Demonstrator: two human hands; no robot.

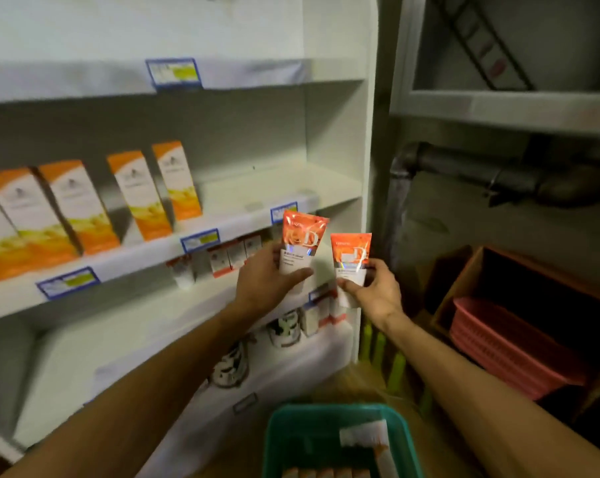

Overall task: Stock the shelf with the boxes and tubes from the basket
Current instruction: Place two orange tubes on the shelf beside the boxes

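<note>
My left hand (pixel 267 281) grips an orange-and-white tube (pixel 300 241), held upright in front of the white shelf (pixel 274 188). Just to its right, my right hand (pixel 374 291) holds a second orange-and-white tube (pixel 351 257), a little lower. Both tubes hover near the right end of the middle shelf board, which is bare there. Several orange-and-white boxes (pixel 136 194) stand in a row on the left of that board. At the bottom, a green basket (pixel 329 419) holds more boxes and tubes.
Blue price tags (pixel 199 239) line the shelf edges. Lower shelves carry small white boxes (pixel 234 255) and jars (pixel 284 327). To the right stand a pink crate (pixel 505 343) in a wooden box, a dark pipe (pixel 481 170) and a grey rack.
</note>
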